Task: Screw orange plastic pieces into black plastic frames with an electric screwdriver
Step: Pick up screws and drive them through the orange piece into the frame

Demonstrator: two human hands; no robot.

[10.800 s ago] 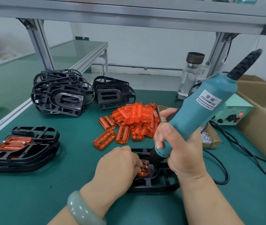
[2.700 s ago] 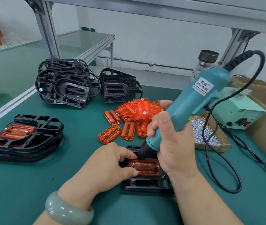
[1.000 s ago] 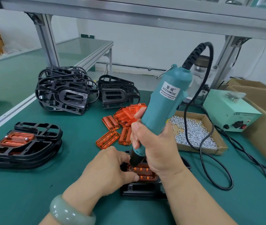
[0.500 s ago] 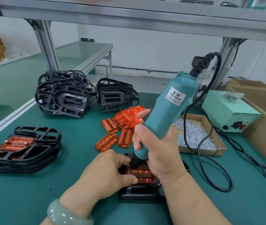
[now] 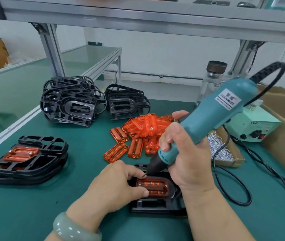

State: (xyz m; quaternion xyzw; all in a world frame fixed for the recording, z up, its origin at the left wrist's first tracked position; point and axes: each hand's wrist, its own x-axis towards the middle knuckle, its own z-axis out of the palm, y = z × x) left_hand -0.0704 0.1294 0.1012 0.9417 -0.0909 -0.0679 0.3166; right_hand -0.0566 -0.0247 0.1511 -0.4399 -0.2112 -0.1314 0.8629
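The orange piece (image 5: 153,186) sits in the middle of a black frame (image 5: 155,206) that lies flat on the green surface (image 5: 34,214), near the person and between both hands. The left hand (image 5: 115,185) clamps the frame's left end, with its fingers curled over the far edge and its thumb pressing on the near edge of the orange piece. The right hand (image 5: 185,164) is wrapped around the lower barrel of the screwdriver (image 5: 207,117), which leans up and to the right. Its bit (image 5: 146,174) hangs just above the far-left corner of the piece, close to the left forefinger and not on a screw. A small silver screw head (image 5: 139,184) shows at the left end of the piece and another at the right end. Whether either is fully down cannot be told.

To do this step well, the person should bring the tool more upright so the bit drops square into the head, then press straight down before running it. The thumb should pin the piece so it cannot twist. The forefinger would be safer drawn back from the bit. The cord (image 5: 233,188) loops loosely on the right and should not pull the tool sideways.
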